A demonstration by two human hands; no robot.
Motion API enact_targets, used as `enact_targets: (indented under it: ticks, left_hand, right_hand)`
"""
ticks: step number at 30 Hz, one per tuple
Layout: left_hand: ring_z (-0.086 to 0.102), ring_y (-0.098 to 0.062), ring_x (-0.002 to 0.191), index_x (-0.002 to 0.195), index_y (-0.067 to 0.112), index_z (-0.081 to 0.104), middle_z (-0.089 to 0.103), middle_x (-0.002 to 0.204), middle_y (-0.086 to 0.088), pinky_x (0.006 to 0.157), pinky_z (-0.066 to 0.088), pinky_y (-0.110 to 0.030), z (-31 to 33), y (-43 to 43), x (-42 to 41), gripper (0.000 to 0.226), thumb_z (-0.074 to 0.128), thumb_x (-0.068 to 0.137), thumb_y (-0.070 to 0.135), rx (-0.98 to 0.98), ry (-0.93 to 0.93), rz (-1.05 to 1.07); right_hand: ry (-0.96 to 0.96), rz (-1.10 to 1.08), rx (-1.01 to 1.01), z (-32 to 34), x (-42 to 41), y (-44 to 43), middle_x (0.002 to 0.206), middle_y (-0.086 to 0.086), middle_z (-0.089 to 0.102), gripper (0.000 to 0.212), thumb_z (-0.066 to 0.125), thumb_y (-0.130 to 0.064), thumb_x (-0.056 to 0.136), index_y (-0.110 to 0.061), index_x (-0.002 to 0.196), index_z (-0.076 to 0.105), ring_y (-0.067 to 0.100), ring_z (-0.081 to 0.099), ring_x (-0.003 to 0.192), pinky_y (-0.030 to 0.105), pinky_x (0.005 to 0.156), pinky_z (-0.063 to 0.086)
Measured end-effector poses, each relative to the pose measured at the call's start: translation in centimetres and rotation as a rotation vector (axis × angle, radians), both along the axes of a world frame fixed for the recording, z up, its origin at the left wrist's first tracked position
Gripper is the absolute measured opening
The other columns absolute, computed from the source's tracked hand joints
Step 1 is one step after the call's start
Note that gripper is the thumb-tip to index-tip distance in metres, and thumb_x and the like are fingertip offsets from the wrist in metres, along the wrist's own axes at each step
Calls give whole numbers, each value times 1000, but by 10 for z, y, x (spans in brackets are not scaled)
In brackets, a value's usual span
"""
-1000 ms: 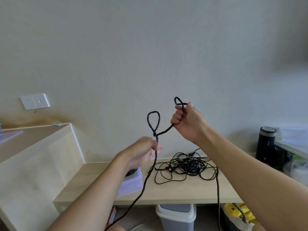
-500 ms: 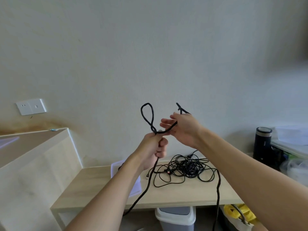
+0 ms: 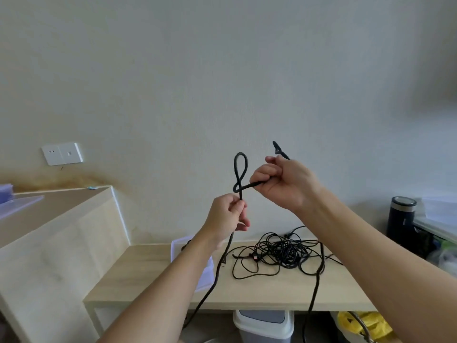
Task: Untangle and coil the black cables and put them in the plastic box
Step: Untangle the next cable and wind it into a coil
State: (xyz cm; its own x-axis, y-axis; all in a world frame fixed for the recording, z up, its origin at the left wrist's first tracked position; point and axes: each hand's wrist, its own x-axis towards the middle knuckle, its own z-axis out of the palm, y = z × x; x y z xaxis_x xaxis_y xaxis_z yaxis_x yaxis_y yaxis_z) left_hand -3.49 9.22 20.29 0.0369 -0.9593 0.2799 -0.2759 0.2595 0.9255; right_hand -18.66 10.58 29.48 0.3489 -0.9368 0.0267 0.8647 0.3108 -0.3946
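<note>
A thick black cable (image 3: 240, 169) forms an upright loop in the air between my hands. My left hand (image 3: 226, 217) pinches it just below the loop's crossing, and the cable hangs down from there past the table's front edge. My right hand (image 3: 284, 183) grips the strand leading right from the crossing, with a short bent end sticking up above the fist. A tangled pile of thin black cables (image 3: 282, 253) lies on the wooden table (image 3: 259, 293). The clear plastic box (image 3: 205, 268) stands on the table, mostly hidden behind my left forearm.
A dark flask (image 3: 401, 220) stands at the table's right end beside clear containers (image 3: 437, 219). A grey-lidded bin (image 3: 263, 323) and a yellow bag (image 3: 363, 323) are under the table. A taller wooden cabinet (image 3: 57, 231) stands on the left, below a wall socket (image 3: 62, 153).
My left hand closed on the cable below the loop. My right hand loosened, then gripped the strand again, and the hands moved slightly apart, leaving the loop standing upright.
</note>
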Motion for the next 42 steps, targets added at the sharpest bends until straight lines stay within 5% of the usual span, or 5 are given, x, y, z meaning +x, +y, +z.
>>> enact_targets:
  ticks: [13, 20, 27, 37, 42]
  left_hand:
    - [69, -27, 54, 86, 0, 50, 66, 81, -13, 54, 60, -47, -9, 1, 100, 7, 50, 93, 0, -48, -161, 636]
    - [73, -23, 80, 111, 5, 55, 72, 89, -8, 75, 50, -34, 26, 18, 58, 13, 56, 101, 14, 277, -315, -164]
    - [55, -19, 78, 130, -3, 56, 56, 83, -4, 79, 47, -31, 55, 23, 37, 38, 49, 99, 18, 260, 189, -668]
    - [55, -15, 47, 86, 5, 53, 54, 68, -10, 46, 42, -25, 57, 11, 0, 19, 46, 104, 5, -126, 91, -33]
    - [71, -27, 64, 90, 0, 57, 62, 72, -15, 60, 60, -33, 51, 18, -5, 17, 46, 103, -1, -42, -135, -215]
  right_hand:
    - [13, -96, 76, -11, -87, -45, 45, -7, 23, 35, 24, -9, 101, -14, 68, 37, 9, 21, 34, 20, 35, 21]
    - [-17, -105, 172, -30, -72, -56, 43, -4, 20, 36, 22, -9, 101, -15, 67, 33, 10, 19, 31, 20, 31, 18]
    - [54, -29, 144, -33, -63, -55, 42, -3, 24, 37, 23, -13, 105, -14, 70, 37, 10, 23, 29, 20, 30, 17]
    - [211, 46, -104, -33, -20, -22, 126, 16, 65, 40, 36, -42, 103, -5, 116, 47, 27, 57, 122, 44, 110, 34]
    - [52, -62, 2, -34, 2, -25, 73, 13, 69, 35, 20, -25, 109, -8, 92, 45, 30, 72, 81, 46, 89, 53]
